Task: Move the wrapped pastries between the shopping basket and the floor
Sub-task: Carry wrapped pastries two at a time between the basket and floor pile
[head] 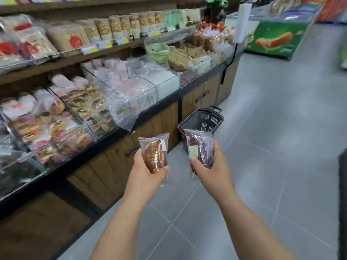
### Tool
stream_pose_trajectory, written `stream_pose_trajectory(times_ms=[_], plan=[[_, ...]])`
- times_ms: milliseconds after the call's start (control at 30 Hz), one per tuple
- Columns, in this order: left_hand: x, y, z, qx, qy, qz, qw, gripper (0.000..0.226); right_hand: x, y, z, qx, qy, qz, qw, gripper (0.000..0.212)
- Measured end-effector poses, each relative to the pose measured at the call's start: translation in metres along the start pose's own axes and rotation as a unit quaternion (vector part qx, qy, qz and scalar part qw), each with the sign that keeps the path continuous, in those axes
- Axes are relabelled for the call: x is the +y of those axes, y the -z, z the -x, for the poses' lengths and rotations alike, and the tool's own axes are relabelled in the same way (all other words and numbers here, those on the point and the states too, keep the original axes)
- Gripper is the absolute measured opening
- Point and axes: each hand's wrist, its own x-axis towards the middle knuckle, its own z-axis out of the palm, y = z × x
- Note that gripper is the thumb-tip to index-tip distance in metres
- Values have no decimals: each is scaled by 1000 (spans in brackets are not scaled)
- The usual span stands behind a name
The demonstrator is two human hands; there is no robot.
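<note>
**Both grips loaded, basket dead ahead of the right one**

Noted the left grip [144,171] grasping an orange-brown wrapped pastry [155,152], thumb across the lower end, fingers curled round behind. Noted the right grip [212,166] likewise grasping a darker wrapped pastry [201,145], thumb pressed on the near face below a pale label. Recorded both packets as clear of the floor [272,147] and outside the shopping basket [206,121].

Marked each packet's long axis as running up and away from its grip, crimped top seal foremost, the two roughly parallel with a gap between them.

Placed the basket beyond the right grip, on the floor, almost in line with that packet's long axis. Saw its near rim partly hidden behind the dark packet's top. Placed it ahead and off to the right of the left grip, plainly farther from that one. Could not tell what lay inside it.

Logged display bins [75,113] of wrapped goods well off to the left of the left grip, not in the path.

Judged the carry as under way, with neither packet set down yet. Judged the right grip as nearer and better lined up: a straight reach forward and down along the packet's own axis for the basket mouth. Judged the left as needing a swing rightward first, or a wait behind the right. Flagged the slippery film as a possible slip risk under a thumb-and-finger hold.
</note>
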Motion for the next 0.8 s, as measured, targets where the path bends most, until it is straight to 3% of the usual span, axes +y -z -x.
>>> stream_pose_trajectory(times_ms=[133,333,800], plan=[[39,-65,-22,-13,-4,-3,1000,92,34,57,-42,26,-23,8,999,82],[78,-127,-59,-38,-19,13,999,79,66,95,-100,56,-48,22,997,85],[142,-169,-302,-62,-22,23,998,78,51,51,-334,68,-29,40,996,74]])
